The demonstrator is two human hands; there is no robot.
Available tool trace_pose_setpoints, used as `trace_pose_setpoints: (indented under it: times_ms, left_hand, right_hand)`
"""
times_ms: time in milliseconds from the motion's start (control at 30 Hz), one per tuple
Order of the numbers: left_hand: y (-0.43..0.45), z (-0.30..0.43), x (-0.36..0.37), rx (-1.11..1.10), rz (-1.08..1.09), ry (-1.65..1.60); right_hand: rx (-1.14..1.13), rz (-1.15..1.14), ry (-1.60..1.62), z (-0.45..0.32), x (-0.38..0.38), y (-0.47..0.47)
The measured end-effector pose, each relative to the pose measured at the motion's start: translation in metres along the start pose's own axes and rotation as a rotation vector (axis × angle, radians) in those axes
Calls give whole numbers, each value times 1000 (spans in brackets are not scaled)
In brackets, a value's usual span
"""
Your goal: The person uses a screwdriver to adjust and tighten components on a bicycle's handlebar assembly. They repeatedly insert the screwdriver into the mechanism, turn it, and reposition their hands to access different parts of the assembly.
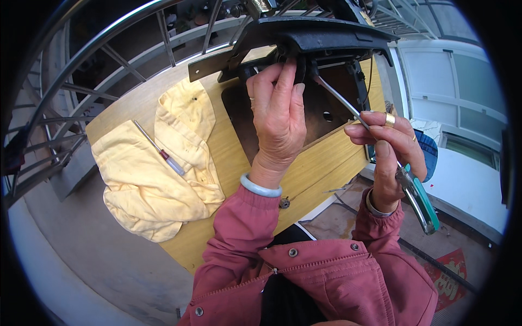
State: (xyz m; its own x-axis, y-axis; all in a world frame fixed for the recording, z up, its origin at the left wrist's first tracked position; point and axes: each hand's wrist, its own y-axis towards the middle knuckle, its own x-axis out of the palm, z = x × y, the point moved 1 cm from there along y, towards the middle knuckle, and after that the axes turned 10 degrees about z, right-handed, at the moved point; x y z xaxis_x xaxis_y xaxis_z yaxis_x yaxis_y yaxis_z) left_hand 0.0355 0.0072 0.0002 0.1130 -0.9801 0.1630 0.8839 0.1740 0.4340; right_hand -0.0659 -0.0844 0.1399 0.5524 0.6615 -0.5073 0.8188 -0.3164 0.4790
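A black sewing machine head (326,36) is tipped back, with its underside facing me. My left hand (279,102) reaches under it, its fingertips around a dark round part (301,69); the fingers partly hide the mechanism there. In my right hand (387,142) is a screwdriver (340,98) with a green and clear handle. Its long shaft slants up to the left, and the tip is among the dark parts just right of my left fingers. A flat metal plate (212,65) juts out at the machine's left end.
Below the machine is a dark recess (269,122) in the wooden table (322,155). A yellow cloth (151,191) lies left, with a second screwdriver (159,148) on it. A small round metal part (284,203) rests near the front edge. Metal railing (118,30) runs behind.
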Motion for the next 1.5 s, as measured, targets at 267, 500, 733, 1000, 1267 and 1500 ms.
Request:
trace_pose_setpoints:
  times_ms: [267, 500, 733, 1000, 1267, 1500]
  left_hand:
    - [-1, 2, 0, -29, -4, 10]
    - [-4, 2, 1, -20, 22, 7]
    - [-4, 3, 2, -7, 16, 27]
    - [-6, 3, 3, -30, 17, 39]
    - [-5, 2, 4, 11, 10, 89]
    - [-6, 3, 3, 81, -8, 188]
  right_hand:
    - [-114, -2, -41, 5, 19, -1]
    - [-135, -6, -95, 0, 32, -16]
    - [-121, -37, -147, -5, 35, -21]
    - [-163, 88, -140, 1, 33, -18]
    - [15, 95, -230, 17, -6, -51]
    - [94, 132, -22, 26, -30, -60]
